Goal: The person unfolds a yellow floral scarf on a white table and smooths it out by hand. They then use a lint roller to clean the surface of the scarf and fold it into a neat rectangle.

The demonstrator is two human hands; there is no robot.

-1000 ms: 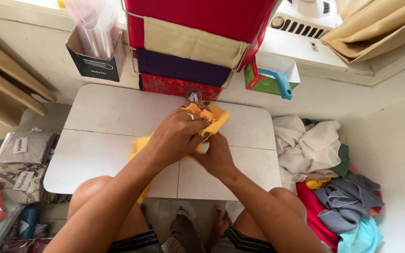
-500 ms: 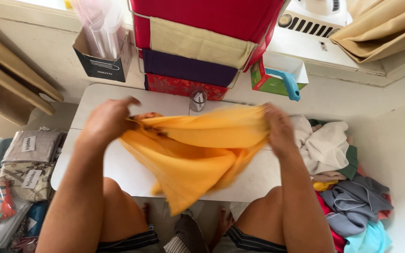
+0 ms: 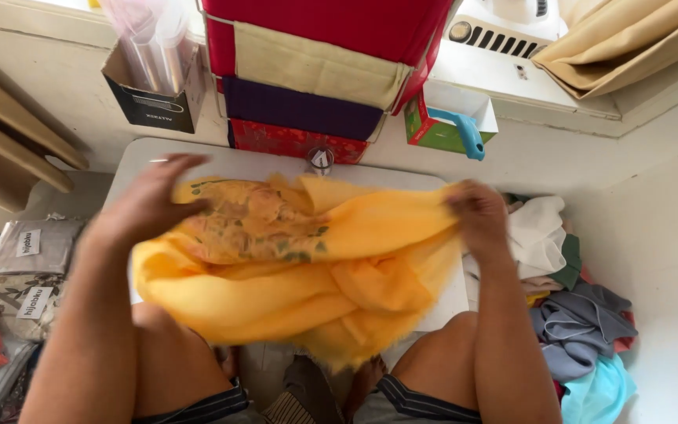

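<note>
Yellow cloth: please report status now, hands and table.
Left hand and right hand grip thin yellow cloth, spread wide. It hangs over small white table. Nothing blocks.

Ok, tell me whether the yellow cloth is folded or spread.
Spread, loosely: the yellow cloth stretches between the left hand and right hand, sagging in bunched folds over the white table.

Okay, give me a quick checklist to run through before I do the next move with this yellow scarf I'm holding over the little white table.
1. Left hand on the thin yellow fabric scarf: ok, though blurred.
2. Right hand pinching the scarf's other end: ok.
3. Scarf spread flat: not ok, it sags bunched in the middle.
4. Small white table free beneath: cannot tell, the scarf hides it.
5. Scarf clear of the pile of mixed clothes: ok.
</note>
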